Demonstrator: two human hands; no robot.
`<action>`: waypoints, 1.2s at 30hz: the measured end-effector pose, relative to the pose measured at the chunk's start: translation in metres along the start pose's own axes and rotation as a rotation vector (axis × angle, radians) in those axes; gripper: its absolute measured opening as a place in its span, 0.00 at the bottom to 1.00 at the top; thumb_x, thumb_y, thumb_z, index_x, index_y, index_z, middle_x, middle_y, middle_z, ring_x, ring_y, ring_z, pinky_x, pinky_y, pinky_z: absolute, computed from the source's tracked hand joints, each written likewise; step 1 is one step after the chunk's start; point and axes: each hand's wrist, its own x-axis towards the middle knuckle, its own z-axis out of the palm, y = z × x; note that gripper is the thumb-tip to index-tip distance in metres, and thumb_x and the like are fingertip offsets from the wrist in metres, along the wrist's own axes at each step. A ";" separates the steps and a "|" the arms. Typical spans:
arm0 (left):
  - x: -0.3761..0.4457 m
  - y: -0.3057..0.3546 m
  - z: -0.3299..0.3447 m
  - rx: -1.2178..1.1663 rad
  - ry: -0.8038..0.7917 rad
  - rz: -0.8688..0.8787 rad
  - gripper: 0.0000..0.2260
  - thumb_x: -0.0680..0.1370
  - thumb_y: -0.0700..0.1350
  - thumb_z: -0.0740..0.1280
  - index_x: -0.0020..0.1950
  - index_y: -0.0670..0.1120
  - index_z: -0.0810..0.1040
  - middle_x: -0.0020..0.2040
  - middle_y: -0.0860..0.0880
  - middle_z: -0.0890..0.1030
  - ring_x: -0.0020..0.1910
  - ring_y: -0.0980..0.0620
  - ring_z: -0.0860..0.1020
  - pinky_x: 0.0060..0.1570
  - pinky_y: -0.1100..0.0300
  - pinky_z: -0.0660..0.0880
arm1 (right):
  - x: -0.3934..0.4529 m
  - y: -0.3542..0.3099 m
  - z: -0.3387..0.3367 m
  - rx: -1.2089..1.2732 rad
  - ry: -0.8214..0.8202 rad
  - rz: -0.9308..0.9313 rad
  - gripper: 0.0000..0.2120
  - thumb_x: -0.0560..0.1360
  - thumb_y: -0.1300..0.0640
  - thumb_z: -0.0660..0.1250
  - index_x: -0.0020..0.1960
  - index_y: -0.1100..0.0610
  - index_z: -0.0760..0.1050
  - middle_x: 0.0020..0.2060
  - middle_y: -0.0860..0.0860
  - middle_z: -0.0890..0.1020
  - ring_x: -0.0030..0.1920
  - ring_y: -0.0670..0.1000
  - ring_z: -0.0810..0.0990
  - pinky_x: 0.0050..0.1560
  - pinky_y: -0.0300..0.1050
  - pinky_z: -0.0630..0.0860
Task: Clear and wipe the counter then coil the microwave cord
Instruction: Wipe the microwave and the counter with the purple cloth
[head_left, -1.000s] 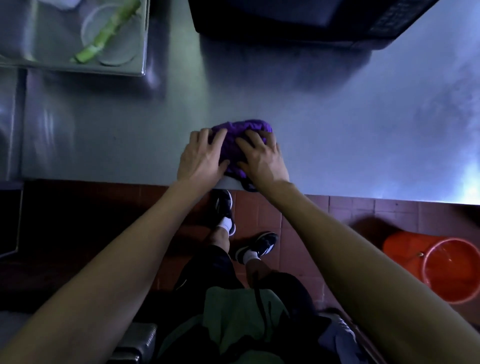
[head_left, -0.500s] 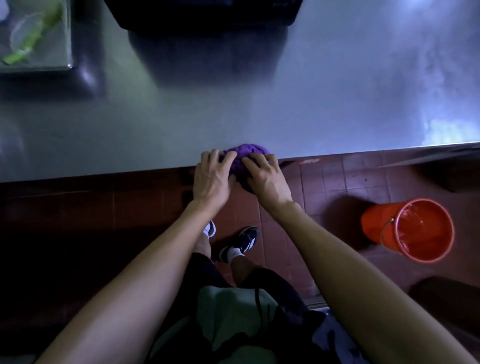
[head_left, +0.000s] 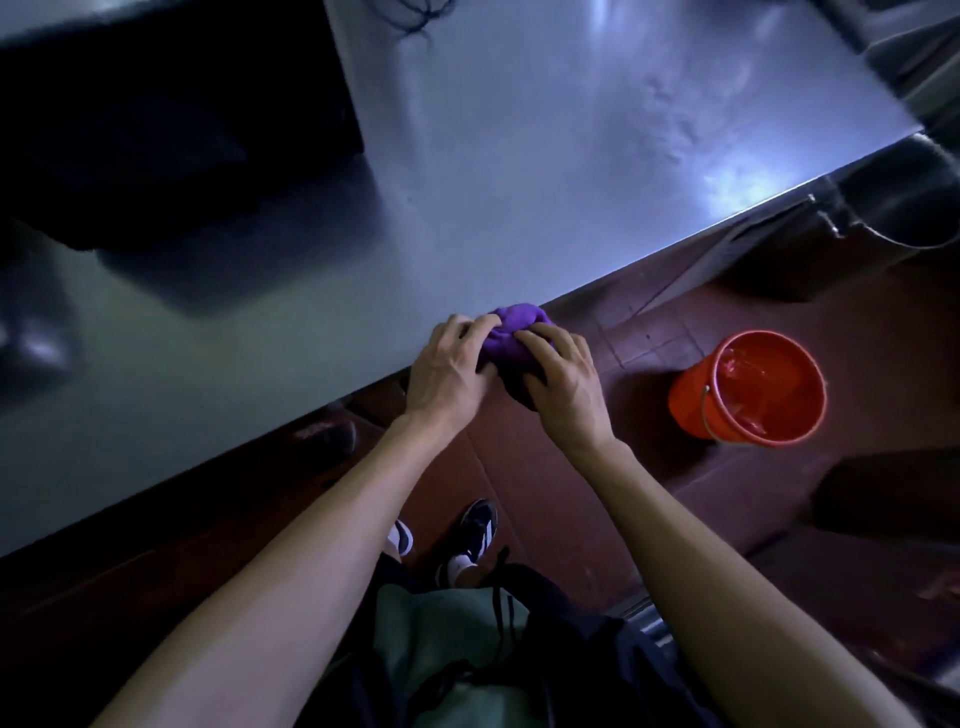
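Observation:
A bunched purple cloth (head_left: 514, 332) sits at the front edge of the steel counter (head_left: 519, 182), partly past the edge over the floor. My left hand (head_left: 449, 371) grips its left side with curled fingers. My right hand (head_left: 563, 382) grips its right side. The black microwave (head_left: 171, 119) stands on the counter at the upper left. A loop of its dark cord (head_left: 415, 15) shows at the top edge behind it.
An orange bucket (head_left: 748, 389) holding water stands on the red tiled floor to the right of my hands. A dark metal bin (head_left: 898, 208) sits beyond the counter's right end. My feet (head_left: 462, 540) are below the counter edge.
Both hands have drawn the purple cloth from the counter top back to and over its front edge. The view has swung right, bringing the bucket closer.

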 end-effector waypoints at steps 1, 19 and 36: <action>0.006 0.008 0.000 -0.001 -0.002 0.021 0.23 0.71 0.42 0.71 0.67 0.49 0.76 0.56 0.46 0.77 0.57 0.43 0.76 0.50 0.48 0.77 | 0.000 0.005 -0.009 -0.004 0.027 0.004 0.21 0.72 0.66 0.72 0.65 0.61 0.78 0.63 0.57 0.79 0.58 0.63 0.75 0.63 0.49 0.71; 0.150 0.099 0.042 -0.026 -0.128 0.268 0.23 0.71 0.46 0.71 0.67 0.53 0.75 0.55 0.50 0.78 0.57 0.47 0.76 0.49 0.49 0.78 | 0.067 0.102 -0.094 -0.116 0.197 0.130 0.20 0.73 0.64 0.73 0.65 0.59 0.79 0.62 0.56 0.80 0.58 0.61 0.76 0.63 0.48 0.71; 0.339 0.123 0.093 -0.131 -0.198 0.137 0.22 0.73 0.46 0.68 0.67 0.55 0.74 0.57 0.51 0.77 0.57 0.48 0.76 0.50 0.51 0.77 | 0.246 0.199 -0.132 -0.206 0.102 0.078 0.18 0.74 0.63 0.74 0.63 0.58 0.80 0.60 0.56 0.81 0.54 0.63 0.78 0.57 0.53 0.76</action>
